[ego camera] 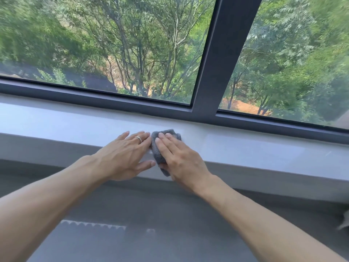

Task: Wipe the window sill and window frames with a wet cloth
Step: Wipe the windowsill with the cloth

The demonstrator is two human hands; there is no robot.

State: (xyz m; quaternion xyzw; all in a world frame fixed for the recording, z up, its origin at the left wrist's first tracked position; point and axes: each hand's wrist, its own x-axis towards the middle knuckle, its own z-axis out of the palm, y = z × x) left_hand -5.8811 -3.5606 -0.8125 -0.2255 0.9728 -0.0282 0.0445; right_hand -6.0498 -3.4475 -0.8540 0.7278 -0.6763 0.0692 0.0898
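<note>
A small grey cloth lies folded on the white window sill, draped slightly over its front edge. My right hand presses flat on the cloth with straight fingers; the thumb is hidden under the cloth's lower end. My left hand, wearing a ring, rests flat on the sill just left of the cloth, its fingertips touching the cloth's edge. The dark grey window frame runs along the back of the sill, with one upright bar rising behind the cloth.
Glass panes on both sides of the upright bar show trees outside. Below the sill is a grey wall and floor. A pale ridged object lies on the floor below my left arm.
</note>
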